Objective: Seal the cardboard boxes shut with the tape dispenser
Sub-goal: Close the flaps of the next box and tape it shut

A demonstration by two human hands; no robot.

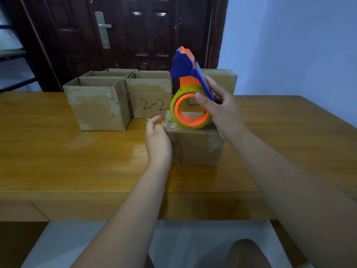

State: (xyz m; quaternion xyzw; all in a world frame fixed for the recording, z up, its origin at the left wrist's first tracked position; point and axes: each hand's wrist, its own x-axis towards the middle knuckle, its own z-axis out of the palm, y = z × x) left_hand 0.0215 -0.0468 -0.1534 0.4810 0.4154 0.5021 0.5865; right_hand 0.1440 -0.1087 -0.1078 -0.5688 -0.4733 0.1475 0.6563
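Note:
A small closed cardboard box (195,146) stands near the middle of the wooden table (58,151). My right hand (222,113) grips the orange and blue tape dispenser (188,89) with its greenish tape roll, held just above the box's top. The dispenser's blue blade end points up. My left hand (157,138) rests against the box's left side, fingers curved round its upper left edge.
Several open cardboard boxes (100,105) stand in a cluster at the back left, one marked "2-2" (150,97). Another closed box (222,80) sits behind the dispenser. A dark door (135,31) and a blue wall lie beyond the table.

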